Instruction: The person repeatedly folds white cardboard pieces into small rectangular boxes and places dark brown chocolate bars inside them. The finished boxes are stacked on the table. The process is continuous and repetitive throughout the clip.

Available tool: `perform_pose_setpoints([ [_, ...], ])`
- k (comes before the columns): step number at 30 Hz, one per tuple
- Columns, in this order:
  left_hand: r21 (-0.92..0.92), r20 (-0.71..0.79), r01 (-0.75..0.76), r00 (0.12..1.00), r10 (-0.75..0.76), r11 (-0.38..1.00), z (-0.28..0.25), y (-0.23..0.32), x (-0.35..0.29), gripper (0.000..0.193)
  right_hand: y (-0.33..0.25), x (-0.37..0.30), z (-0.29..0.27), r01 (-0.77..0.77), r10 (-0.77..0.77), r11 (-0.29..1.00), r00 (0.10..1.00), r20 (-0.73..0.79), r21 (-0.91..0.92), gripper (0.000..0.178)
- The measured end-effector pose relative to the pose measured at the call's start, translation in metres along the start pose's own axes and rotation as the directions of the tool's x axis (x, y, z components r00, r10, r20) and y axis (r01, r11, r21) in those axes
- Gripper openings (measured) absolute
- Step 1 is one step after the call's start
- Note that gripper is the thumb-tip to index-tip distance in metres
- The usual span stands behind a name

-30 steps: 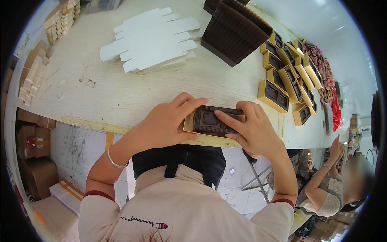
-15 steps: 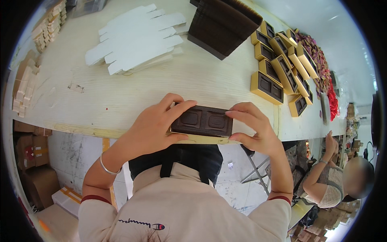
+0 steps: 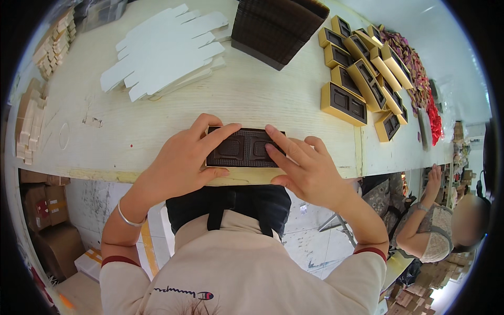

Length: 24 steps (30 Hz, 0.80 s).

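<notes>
Tray (image 3: 245, 147) between both hands (image 3: 181, 157) (image 3: 312, 170)

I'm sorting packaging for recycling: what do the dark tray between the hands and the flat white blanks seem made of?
Dark tray: probably thin moulded plastic, slightly glossy, judging by its shaped recesses and sheen.
White blanks: likely matte card, given their thin layers and cut tabs.

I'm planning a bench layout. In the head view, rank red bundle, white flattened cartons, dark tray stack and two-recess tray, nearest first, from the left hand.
1. Two-recess tray: held by the left hand.
2. White flattened cartons: beyond, slightly left.
3. Dark tray stack: beyond, to the right.
4. Red bundle: far right.
</notes>
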<state>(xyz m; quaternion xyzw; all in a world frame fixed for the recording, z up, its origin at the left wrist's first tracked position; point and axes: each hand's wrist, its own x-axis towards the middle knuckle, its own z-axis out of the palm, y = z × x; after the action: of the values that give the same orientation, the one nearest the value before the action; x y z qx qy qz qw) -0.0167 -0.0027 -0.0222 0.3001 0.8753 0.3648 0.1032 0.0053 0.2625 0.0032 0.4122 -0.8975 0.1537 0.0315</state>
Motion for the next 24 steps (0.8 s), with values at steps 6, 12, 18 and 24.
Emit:
perform_pose_setpoints([
  [6,0.155,-0.039,-0.072,0.996,0.079,0.985,0.006,-0.002,-0.003,0.080,-0.014,-0.009,0.015,-0.083,0.067,0.975,0.994,-0.085,-0.205,0.049],
  [12,0.294,-0.068,-0.090,0.991,0.115,0.952,0.011,0.001,-0.005,0.077,-0.007,-0.012,0.030,-0.142,0.162,0.986,0.947,-0.276,0.092,0.049],
  [18,0.523,-0.078,-0.176,0.965,0.252,0.834,0.014,0.005,-0.004,0.066,-0.010,-0.018,0.049,-0.110,0.089,0.990,0.971,-0.223,-0.084,0.051],
  [24,0.491,0.057,-0.203,0.978,0.201,0.847,0.014,0.002,-0.005,0.066,-0.005,-0.011,0.031,-0.145,0.158,0.987,0.957,-0.245,0.070,0.051],
])
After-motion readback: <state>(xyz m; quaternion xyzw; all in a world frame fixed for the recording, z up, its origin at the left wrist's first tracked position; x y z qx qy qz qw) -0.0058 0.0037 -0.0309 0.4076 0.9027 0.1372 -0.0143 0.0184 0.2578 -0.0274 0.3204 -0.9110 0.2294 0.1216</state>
